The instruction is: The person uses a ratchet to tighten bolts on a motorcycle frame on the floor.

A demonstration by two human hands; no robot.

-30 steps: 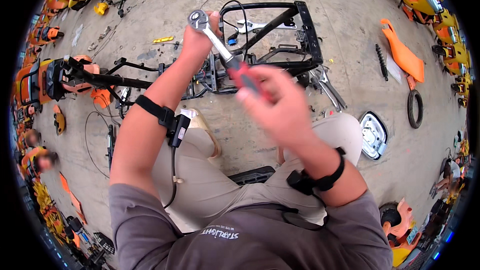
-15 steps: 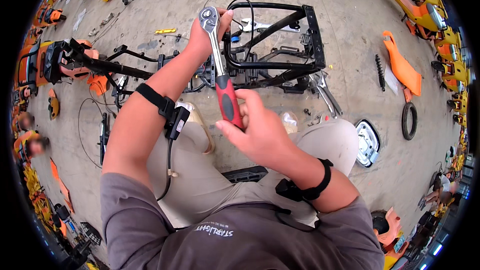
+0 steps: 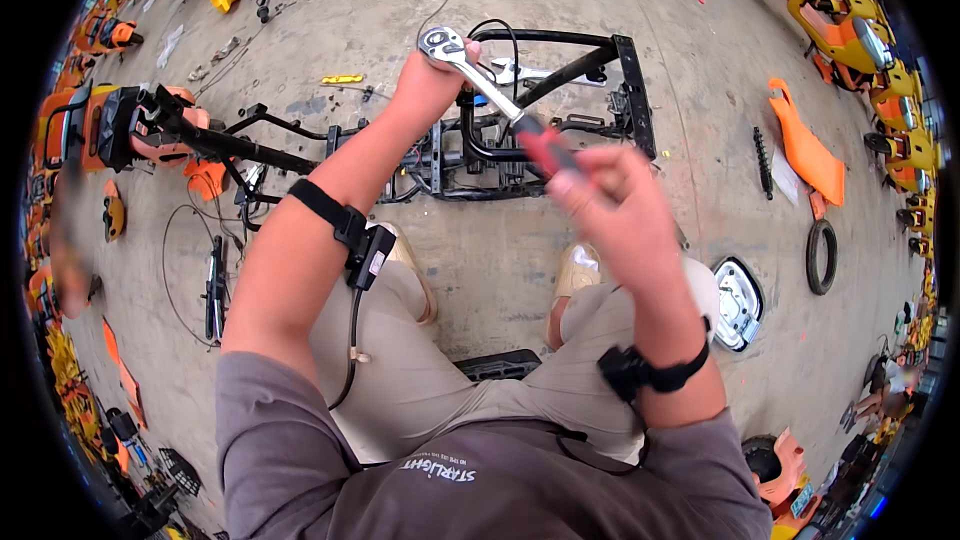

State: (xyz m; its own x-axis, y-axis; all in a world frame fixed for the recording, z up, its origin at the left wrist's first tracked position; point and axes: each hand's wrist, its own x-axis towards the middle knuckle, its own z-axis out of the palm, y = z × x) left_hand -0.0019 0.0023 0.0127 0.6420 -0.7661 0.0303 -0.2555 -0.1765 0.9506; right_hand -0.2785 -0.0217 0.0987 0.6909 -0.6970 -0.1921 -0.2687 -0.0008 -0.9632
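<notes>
A ratchet wrench (image 3: 487, 86) with a chrome head and a red and grey grip slants over a black scooter frame (image 3: 588, 145). My left hand (image 3: 438, 80) is closed just under the ratchet's head; the thumb shows beside it, while the other fingers are mostly hidden. At the grip end, my right hand (image 3: 630, 215) holds the handle between thumb and fingers, smeared by motion. Whatever sits below the ratchet head is covered by my left hand. Behind the tool, a large adjustable wrench (image 3: 540, 74) lies by the upper frame tube.
Right of the frame lie a black coil shock absorber (image 3: 762, 165), an orange body panel (image 3: 808, 152) and a tyre (image 3: 822, 258). A white-lined shell (image 3: 738, 302) rests by my right knee. A yellow bar (image 3: 342, 79) lies beyond the frame. Scooters (image 3: 825, 15) line both sides.
The wrench handle has swung to the right and away from me with my right hand. The ratchet head and my left hand sit slightly farther right in the picture.
</notes>
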